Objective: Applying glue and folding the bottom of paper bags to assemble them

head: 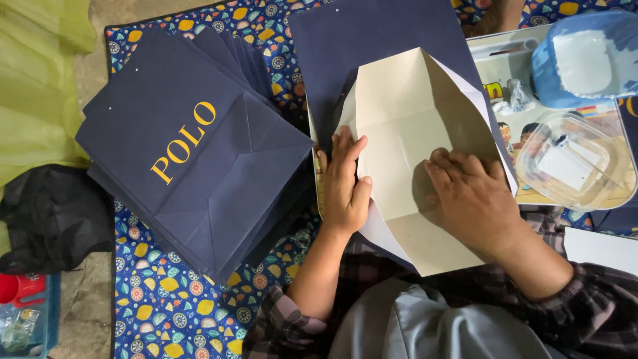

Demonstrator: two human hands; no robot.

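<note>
My left hand (345, 183) lies flat, palm down, on the left edge of the opened bag bottom (415, 159), fingers (342, 149) straight and close together, thumb tucked against the cream paper. My right hand (468, 196) is arched over the middle of the same fold, its fingers curled and pressing down on the crease; nothing is pinched in either hand. Both forearms come up from my lap in checked sleeves (585, 306). The half-made navy paper bag (372, 33) lies straight in front of me, its cream inside flaps spread into a diamond. To the left, a fanned stack of finished navy bags (193, 159) rests on a blue patterned mat (166, 306) over bare floor. On my right sit a clear plastic container (575, 163) and a blue tub (585, 56).
</note>
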